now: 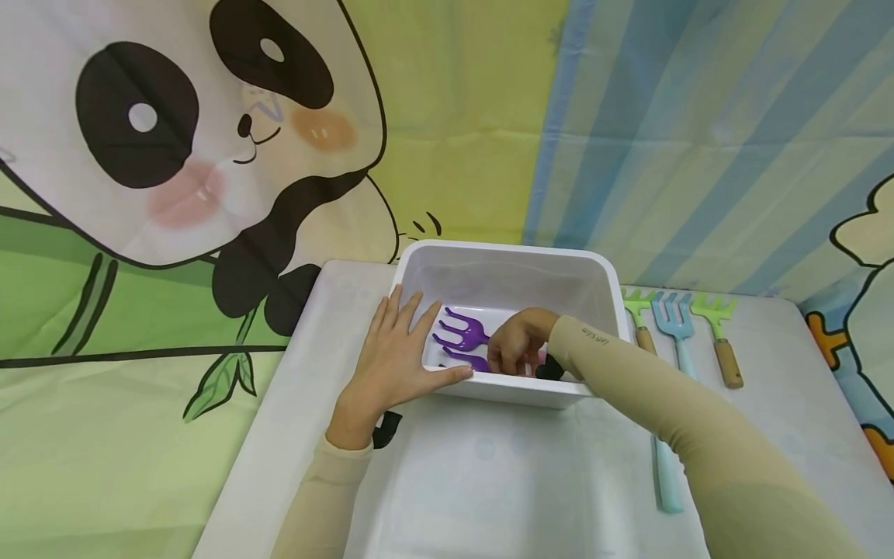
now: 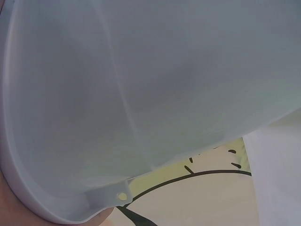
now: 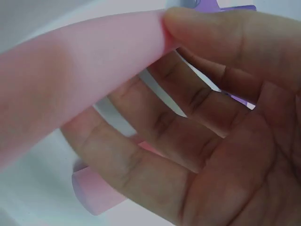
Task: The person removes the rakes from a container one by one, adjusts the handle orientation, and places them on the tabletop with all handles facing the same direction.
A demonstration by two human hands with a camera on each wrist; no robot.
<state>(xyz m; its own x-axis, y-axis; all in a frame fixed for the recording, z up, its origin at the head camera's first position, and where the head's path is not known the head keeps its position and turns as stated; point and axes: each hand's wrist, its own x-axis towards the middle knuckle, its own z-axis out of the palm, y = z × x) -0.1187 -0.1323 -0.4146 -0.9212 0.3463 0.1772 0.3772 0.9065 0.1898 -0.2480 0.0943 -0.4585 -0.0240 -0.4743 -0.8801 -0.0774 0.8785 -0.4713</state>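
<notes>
A white plastic bin (image 1: pixel 506 268) stands on the table with two purple hand rakes in it, the upper one (image 1: pixel 469 332) beside the lower one (image 1: pixel 476 362). My right hand (image 1: pixel 520 341) reaches down inside the bin. Its thumb and fingers hold a pink handle (image 3: pixel 108 52) of a hand rake, with a second pink handle (image 3: pixel 96 190) lying below on the bin floor. Purple shows just past the fingers in the right wrist view. My left hand (image 1: pixel 398 353) rests on the bin's left corner, fingers spread along the rim and thumb over the near edge.
To the right of the bin lie a green rake with a wooden handle (image 1: pixel 644 338), a long light-blue rake (image 1: pixel 674 326) partly behind my right sleeve, and another green rake (image 1: pixel 714 312). A panda-print cloth (image 1: pixel 454 116) hangs behind the white table (image 1: pixel 482 473).
</notes>
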